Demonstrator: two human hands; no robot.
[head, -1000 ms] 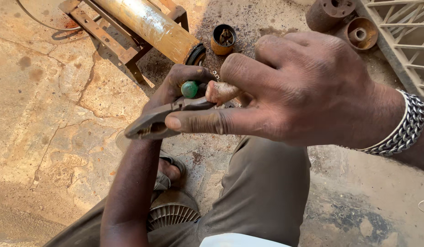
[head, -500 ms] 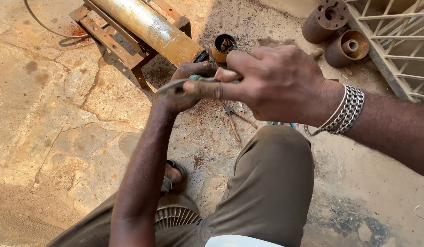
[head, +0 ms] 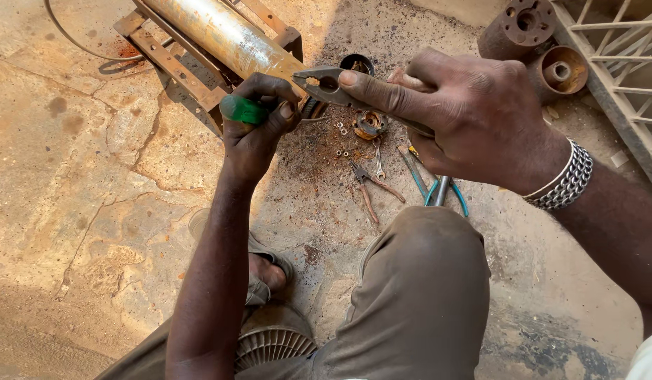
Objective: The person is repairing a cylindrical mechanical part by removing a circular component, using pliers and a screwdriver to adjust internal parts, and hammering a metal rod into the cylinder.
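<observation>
Compared with half a second ago, pliers [head: 333, 88] gripped in the right hand [head: 466, 116] are now pointed left, roughly level, toward the green-handled screwdriver [head: 243, 110] clenched in the left hand [head: 259, 127].

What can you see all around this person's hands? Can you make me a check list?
Surface: cracked, dusty concrete floor.
Job's things: grey pliers, green-handled tool, rusty metal cylinder on a frame.
Clutter: small pliers, blue-handled tool, washers, two rusty round parts, ribbed disc.
Grips: left hand holds the green handle; right hand holds the grey pliers.
Cables: thin wire on the floor.
Surroundings: metal grille.
</observation>
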